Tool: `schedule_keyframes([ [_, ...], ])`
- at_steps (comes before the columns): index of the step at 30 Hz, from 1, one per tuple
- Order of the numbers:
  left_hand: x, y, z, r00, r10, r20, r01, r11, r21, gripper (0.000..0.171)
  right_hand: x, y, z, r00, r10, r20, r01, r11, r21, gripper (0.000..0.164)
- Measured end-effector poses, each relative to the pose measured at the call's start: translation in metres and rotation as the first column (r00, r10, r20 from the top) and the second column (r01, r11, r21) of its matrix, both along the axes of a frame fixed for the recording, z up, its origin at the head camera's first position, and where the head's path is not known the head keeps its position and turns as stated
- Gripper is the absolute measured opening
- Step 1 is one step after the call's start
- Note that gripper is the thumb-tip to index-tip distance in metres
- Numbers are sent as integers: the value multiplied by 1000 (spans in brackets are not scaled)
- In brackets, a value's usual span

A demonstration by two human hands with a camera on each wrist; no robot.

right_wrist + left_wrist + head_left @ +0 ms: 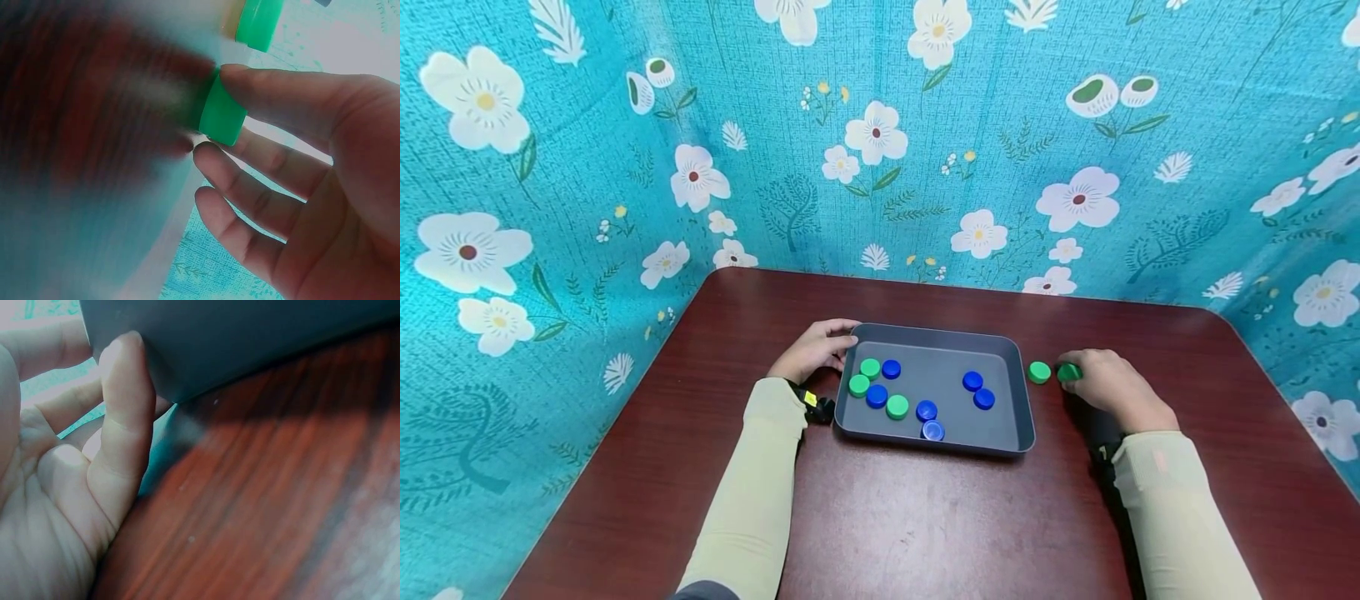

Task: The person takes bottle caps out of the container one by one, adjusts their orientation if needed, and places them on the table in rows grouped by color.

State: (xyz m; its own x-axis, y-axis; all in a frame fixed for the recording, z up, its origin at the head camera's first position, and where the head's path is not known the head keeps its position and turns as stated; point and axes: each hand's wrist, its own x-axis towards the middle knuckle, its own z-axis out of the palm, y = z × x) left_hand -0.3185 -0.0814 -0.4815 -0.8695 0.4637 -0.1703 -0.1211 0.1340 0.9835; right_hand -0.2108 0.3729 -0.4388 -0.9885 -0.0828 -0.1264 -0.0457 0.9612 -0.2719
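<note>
A grey rectangular tray (955,354) lies on the table with three green bottle caps (897,407) and several blue bottle caps (876,396) inside. My left hand (816,350) grips the tray's far left corner; in the left wrist view the thumb (128,406) presses on the outer wall, with the other fingers partly hidden behind the corner. To the right of the tray, my right hand (1108,383) pinches a green bottle cap (223,112) between thumb and fingers, and this cap looks tilted at the table. Another green cap (1039,372) sits between that hand and the tray.
The dark red-brown table (925,517) reaches back to a blue flowered curtain (850,217), which also hangs at both sides. One blue cap (933,430) by the tray's near wall shows a paler face. A black strap with a yellow mark (810,398) is on the left wrist.
</note>
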Motion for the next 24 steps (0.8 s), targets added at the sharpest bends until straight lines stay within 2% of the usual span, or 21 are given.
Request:
schedule_keyframes([
  [10,-1,0,-1,1000,7,-6,-7,1000,-11,38,0,0,0,1000,-14,11,14,1000,-11,46],
  [24,-4,-1,-5,1000,-20,-14,20,1000,9,37,2,0,2,999,-35,24,35,999,-27,49],
])
